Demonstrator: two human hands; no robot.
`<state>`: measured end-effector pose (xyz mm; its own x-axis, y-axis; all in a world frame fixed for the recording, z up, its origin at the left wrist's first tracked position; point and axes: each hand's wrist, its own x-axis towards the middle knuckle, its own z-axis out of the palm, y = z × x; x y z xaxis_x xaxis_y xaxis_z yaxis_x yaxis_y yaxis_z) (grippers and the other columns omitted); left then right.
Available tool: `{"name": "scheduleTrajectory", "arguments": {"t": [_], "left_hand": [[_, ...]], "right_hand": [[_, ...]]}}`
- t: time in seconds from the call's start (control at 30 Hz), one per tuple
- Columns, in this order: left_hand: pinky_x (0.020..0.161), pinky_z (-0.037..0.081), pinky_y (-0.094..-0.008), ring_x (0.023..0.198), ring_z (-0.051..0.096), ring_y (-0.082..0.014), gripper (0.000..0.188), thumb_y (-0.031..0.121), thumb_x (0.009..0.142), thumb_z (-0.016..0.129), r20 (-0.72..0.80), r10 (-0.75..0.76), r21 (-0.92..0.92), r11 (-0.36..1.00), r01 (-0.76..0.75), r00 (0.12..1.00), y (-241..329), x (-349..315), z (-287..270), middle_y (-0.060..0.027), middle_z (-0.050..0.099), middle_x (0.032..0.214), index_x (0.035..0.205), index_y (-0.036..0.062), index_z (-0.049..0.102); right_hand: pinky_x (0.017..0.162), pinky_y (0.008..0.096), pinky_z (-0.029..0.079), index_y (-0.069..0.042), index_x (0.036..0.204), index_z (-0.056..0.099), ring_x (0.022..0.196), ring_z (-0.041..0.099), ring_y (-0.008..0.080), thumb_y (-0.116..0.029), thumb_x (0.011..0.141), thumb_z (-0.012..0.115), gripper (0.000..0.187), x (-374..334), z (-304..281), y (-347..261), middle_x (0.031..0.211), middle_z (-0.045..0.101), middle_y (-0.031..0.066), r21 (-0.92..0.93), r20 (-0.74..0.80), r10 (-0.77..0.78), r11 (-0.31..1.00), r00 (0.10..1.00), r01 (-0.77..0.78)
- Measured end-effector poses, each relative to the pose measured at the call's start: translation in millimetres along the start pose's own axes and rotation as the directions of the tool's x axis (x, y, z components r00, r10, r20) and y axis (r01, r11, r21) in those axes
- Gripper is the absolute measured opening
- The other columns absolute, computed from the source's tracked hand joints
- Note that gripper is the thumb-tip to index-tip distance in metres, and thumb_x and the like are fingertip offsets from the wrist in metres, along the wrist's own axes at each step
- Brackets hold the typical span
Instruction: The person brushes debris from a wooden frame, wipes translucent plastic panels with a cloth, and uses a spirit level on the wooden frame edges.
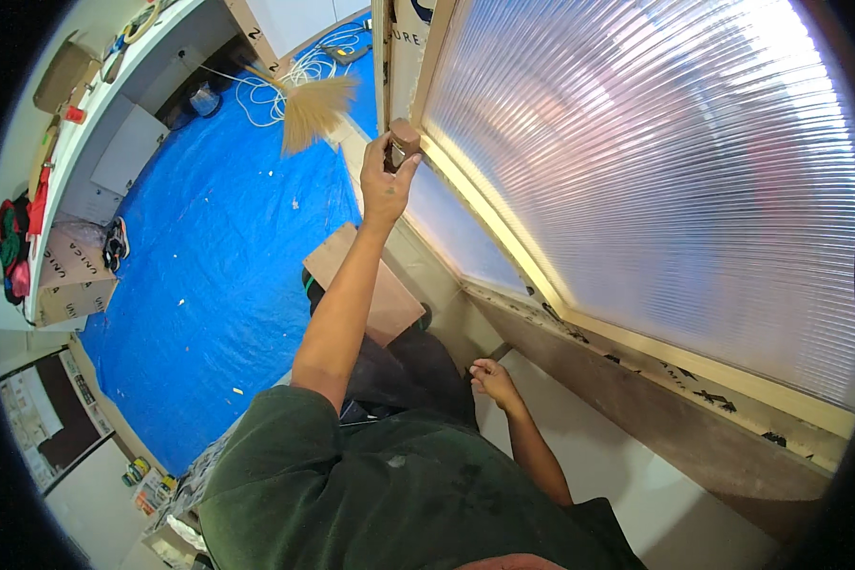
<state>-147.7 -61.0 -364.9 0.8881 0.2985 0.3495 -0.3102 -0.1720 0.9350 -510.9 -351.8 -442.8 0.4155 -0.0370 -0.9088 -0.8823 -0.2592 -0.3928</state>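
Observation:
My left hand point(387, 186) reaches forward and is closed round a small brown block point(406, 134), which looks like a sanding block. The block is up against the edge of a pale wooden frame point(484, 211). That frame surrounds a large ribbed, see-through panel point(636, 180) on the right. Lower down, my right hand point(496, 382) hangs near my body with its fingers curled in. Whether anything small is in them I cannot make out. Beneath my left forearm lies a flat brown board point(389, 299), partly hidden by the arm.
Blue plastic sheeting point(214, 247) covers the floor to the left. A straw broom point(318, 109) and a coiled white cable point(304, 71) lie ahead. A cardboard box point(74, 271) stands by the white shelf point(71, 142). A wooden ledge point(627, 366) runs below the panel.

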Motion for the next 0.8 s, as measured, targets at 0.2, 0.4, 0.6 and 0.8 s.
{"name": "scheduleTrajectory", "arguments": {"t": [0.2, 0.4, 0.6, 0.8], "left_hand": [[0.089, 0.052, -0.0368, 0.101, 0.064, -0.0292, 0.053, 0.01, 0.083, 0.082, 0.023, 0.074, 0.167, 0.983, -0.077, 0.997, -6.6, 4.2, -5.6, -0.0182, 0.064, 0.114, 0.128, -0.0058, 0.06], [0.09, 0.051, -0.0365, 0.101, 0.063, -0.0293, 0.051, 0.006, 0.081, 0.081, 0.023, 0.091, 0.112, 0.989, -0.093, 0.996, 11.2, 7.7, -6.0, -0.0182, 0.064, 0.113, 0.127, -0.0055, 0.062], [0.091, 0.051, -0.0343, 0.104, 0.063, -0.0244, 0.051, 0.009, 0.081, 0.083, 0.017, 0.104, -0.028, 0.994, -0.103, 0.994, 26.4, 19.4, -8.3, -0.0136, 0.066, 0.115, 0.126, -0.003, 0.064], [0.09, 0.052, -0.0346, 0.101, 0.064, -0.0272, 0.053, 0.002, 0.078, 0.08, 0.0, 0.162, 0.032, 0.986, -0.161, 0.987, 48.3, 32.1, -7.1, -0.0149, 0.064, 0.113, 0.128, -0.0026, 0.063]], "right_hand": [[0.079, 0.036, 0.057, 0.0, 0.139, 0.057, 0.102, 0.07, 0.0219, -0.031, 0.099, 0.069, 0.051, 5.9, -0.9, 12.5, 0.122, 0.068, 0.0114, -0.016, -0.005, 0.001, 1.0, 1.0, -0.001], [0.077, 0.0346, 0.056, 0.0, 0.135, 0.058, 0.098, 0.069, 0.02, -0.03, 0.1, 0.069, 0.047, 19.9, 0.9, 22.4, 0.117, 0.068, 0.0101, -0.044, 0.024, -0.019, 0.999, 1.0, 0.02], [0.077, 0.0336, 0.056, -0.001, 0.136, 0.059, 0.098, 0.069, 0.0192, -0.031, 0.101, 0.068, 0.047, 18.7, 3.2, 6.8, 0.119, 0.068, 0.009, -0.057, 0.05, -0.007, 0.998, 0.999, 0.01], [0.079, 0.0334, 0.055, -0.004, 0.137, 0.059, 0.1, 0.068, 0.0182, -0.033, 0.101, 0.068, 0.047, 18.7, 6.3, -12.6, 0.12, 0.068, 0.0085, -0.118, 0.034, -0.008, 0.993, 0.999, 0.012]]}}
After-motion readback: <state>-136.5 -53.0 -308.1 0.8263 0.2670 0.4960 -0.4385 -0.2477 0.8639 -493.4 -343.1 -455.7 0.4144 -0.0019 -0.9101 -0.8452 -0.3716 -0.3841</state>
